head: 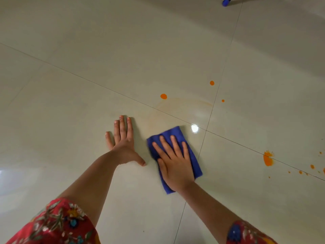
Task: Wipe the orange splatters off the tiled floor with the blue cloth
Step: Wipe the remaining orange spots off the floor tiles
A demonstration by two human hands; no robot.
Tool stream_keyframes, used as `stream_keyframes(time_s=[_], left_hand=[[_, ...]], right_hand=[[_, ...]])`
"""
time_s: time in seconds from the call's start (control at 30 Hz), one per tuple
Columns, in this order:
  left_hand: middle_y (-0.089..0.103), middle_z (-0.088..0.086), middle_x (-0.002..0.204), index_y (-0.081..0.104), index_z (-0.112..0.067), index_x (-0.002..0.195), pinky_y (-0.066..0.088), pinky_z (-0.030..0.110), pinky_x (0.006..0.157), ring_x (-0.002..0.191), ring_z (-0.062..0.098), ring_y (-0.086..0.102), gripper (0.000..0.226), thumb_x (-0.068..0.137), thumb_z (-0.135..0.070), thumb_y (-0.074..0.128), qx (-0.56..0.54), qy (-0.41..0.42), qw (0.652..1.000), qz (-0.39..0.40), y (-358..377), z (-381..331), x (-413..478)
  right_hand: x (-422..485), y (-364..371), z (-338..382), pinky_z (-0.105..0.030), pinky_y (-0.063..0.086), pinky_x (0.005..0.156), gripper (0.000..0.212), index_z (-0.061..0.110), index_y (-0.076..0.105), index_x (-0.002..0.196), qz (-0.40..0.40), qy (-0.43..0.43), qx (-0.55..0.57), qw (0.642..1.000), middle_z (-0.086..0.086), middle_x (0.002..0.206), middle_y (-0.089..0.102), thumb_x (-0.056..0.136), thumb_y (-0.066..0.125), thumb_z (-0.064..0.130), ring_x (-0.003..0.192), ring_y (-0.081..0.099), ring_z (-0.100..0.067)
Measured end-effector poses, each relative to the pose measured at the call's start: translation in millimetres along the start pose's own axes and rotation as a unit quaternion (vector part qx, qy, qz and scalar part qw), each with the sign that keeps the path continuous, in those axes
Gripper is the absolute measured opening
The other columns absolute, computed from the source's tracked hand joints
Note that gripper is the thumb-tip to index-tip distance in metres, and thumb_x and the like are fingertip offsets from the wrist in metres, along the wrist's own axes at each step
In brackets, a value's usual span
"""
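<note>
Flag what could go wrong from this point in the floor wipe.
1. The blue cloth, pressed flat under the right hand, may smear rather than lift: a faint orange ring shows just beyond it.
2. The left hand braces flat on the glossy tiled floor; it could slip if that patch is wet.
3. The large splatter and small specks far right, and the round drops ahead, could be missed.
</note>
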State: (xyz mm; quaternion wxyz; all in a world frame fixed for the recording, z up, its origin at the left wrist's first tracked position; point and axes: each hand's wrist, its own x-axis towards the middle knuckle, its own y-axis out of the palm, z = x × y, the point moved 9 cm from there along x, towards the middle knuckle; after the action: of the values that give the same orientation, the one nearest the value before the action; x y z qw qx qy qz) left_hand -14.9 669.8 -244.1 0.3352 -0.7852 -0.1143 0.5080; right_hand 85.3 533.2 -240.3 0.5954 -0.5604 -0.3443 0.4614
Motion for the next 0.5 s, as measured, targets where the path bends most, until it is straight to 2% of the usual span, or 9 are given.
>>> stream_keyframes(time_s=[0.07, 0.17, 0.27, 0.33, 0.4, 0.43, 0.5], left_hand=[[-0.052, 0.002, 0.14, -0.042, -0.022, 0.136, -0.02, 0.049, 0.109, 0.131, 0.022, -0.045, 0.159, 0.047, -0.054, 0.086, 0.002, 0.0, 1.0, -0.005, 0, 0, -1], [-0.051, 0.0, 0.141, -0.04, -0.023, 0.138, -0.018, 0.049, 0.111, 0.131, 0.02, -0.044, 0.16, 0.044, -0.054, 0.086, -0.001, -0.004, 1.0, -0.015, 0, 2, -1], [-0.054, -0.003, 0.137, -0.042, -0.024, 0.136, -0.019, 0.049, 0.111, 0.129, 0.017, -0.046, 0.162, 0.042, -0.054, 0.087, -0.004, -0.003, 1.0, -0.019, 0, 3, 0], [-0.054, -0.003, 0.138, -0.044, -0.026, 0.135, -0.019, 0.049, 0.111, 0.129, 0.018, -0.046, 0.163, 0.041, -0.055, 0.086, -0.003, -0.002, 1.0, -0.023, 0, 4, 1], [-0.053, -0.002, 0.139, -0.044, -0.025, 0.134, -0.019, 0.051, 0.112, 0.13, 0.018, -0.046, 0.163, 0.041, -0.055, 0.087, -0.003, 0.001, 1.0, -0.028, 2, 4, 2], [-0.053, -0.001, 0.14, -0.043, -0.025, 0.135, -0.019, 0.051, 0.112, 0.131, 0.019, -0.045, 0.163, 0.042, -0.054, 0.087, -0.002, 0.002, 1.0, -0.031, 0, 4, 3], [-0.051, 0.0, 0.141, -0.042, -0.024, 0.136, -0.019, 0.05, 0.112, 0.131, 0.02, -0.044, 0.162, 0.043, -0.054, 0.088, -0.004, 0.001, 1.0, -0.029, -1, 5, 3]], right_hand=[[39, -4, 22, -0.049, 0.01, 0.119, 0.051, 0.036, 0.019, 0.152, 0.002, -0.059, 0.014, 0.998, 0.011, 0.16, 0.019, 0.102, 0.024, 0.041, 0.149, 0.012, -0.023], [118, -12, 13, -0.05, 0.013, 0.118, 0.051, 0.039, 0.024, 0.15, -0.001, -0.036, 0.005, 0.999, 0.011, 0.158, 0.024, 0.099, 0.023, 0.043, 0.147, 0.019, -0.023], [156, -21, -63, -0.048, 0.007, 0.118, 0.051, 0.039, 0.017, 0.151, 0.004, 0.083, -0.001, 0.997, 0.011, 0.161, 0.014, 0.1, 0.021, 0.043, 0.149, 0.01, -0.02], [126, -26, -110, -0.049, 0.005, 0.119, 0.051, 0.039, 0.012, 0.152, -0.023, 0.203, 0.03, 0.978, 0.012, 0.162, 0.009, 0.101, 0.018, 0.045, 0.149, 0.006, -0.019], [67, -23, -109, -0.051, 0.006, 0.119, 0.052, 0.037, 0.015, 0.152, -0.056, 0.27, 0.035, 0.961, 0.01, 0.161, 0.014, 0.1, 0.017, 0.045, 0.149, 0.01, -0.022], [40, -20, -81, -0.052, 0.009, 0.118, 0.054, 0.035, 0.02, 0.152, -0.063, 0.248, 0.026, 0.966, 0.007, 0.16, 0.018, 0.099, 0.019, 0.044, 0.148, 0.015, -0.025], [5, -3, -11, -0.052, 0.013, 0.117, 0.054, 0.034, 0.024, 0.151, -0.033, 0.109, 0.024, 0.993, 0.006, 0.159, 0.023, 0.097, 0.025, 0.041, 0.147, 0.018, -0.027]])
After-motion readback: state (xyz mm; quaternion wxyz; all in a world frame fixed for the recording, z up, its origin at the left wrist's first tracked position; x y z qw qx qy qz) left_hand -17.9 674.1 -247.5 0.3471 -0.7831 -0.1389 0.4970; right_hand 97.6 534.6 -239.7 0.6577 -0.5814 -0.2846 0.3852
